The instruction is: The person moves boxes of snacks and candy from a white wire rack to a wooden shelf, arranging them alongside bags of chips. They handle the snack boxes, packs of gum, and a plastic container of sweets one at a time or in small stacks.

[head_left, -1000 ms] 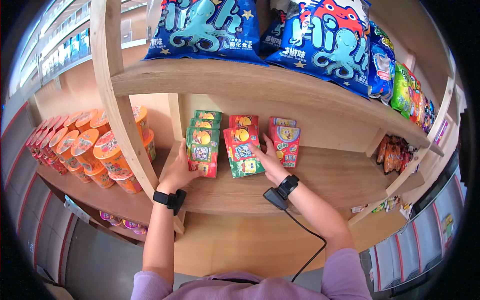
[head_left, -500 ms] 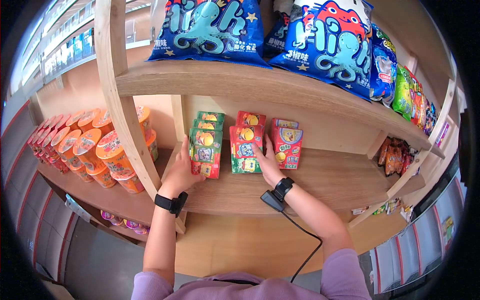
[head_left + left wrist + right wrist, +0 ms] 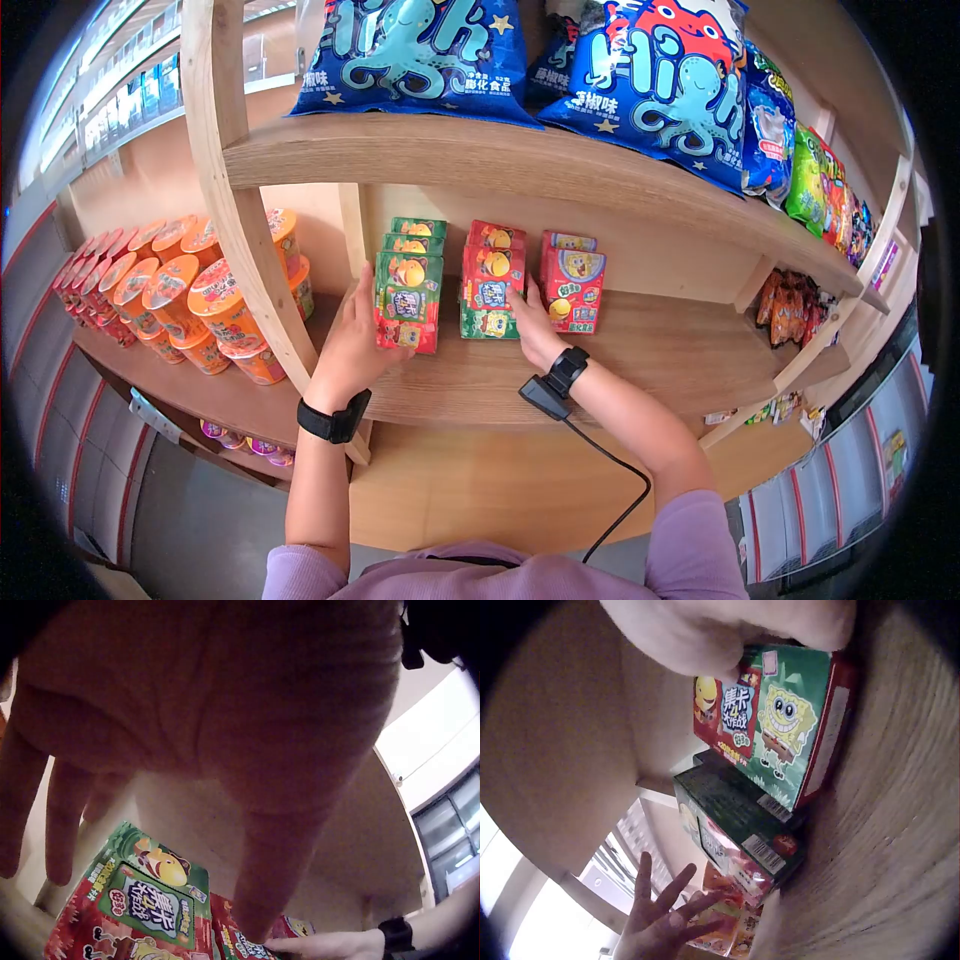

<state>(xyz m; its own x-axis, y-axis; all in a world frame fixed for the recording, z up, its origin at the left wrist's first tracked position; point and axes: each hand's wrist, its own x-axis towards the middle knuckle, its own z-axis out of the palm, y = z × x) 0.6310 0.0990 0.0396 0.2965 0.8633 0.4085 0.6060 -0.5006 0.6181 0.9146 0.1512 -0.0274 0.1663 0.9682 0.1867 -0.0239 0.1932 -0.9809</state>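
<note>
Three short rows of small cartoon snack boxes stand on the middle shelf. My left hand (image 3: pixel 350 345), fingers spread, is beside the front green-and-red box (image 3: pixel 408 290) of the left row; the left wrist view shows its fingers apart around that box (image 3: pixel 154 896). My right hand (image 3: pixel 540 332) holds the front red-and-green box (image 3: pixel 493 290) of the middle row. Its thumb lies on the front face, with fingers along the right side. In the right wrist view this box (image 3: pixel 776 727) shows a yellow sponge character. The red box (image 3: pixel 577 288) of the right row stands close to my right fingers.
Large blue chip bags (image 3: pixel 425 55) overhang the upper shelf (image 3: pixel 480 160) above my hands. Behind a wooden post (image 3: pixel 255 270) at left stand stacked orange cups (image 3: pixel 220 300). Small packets (image 3: pixel 785 310) sit at far right. A black cable (image 3: pixel 625 460) trails from my right wrist.
The middle row's front box has moved back and straightened against the box behind it, my right hand moving with it. My left hand has stayed nearly still by the green row.
</note>
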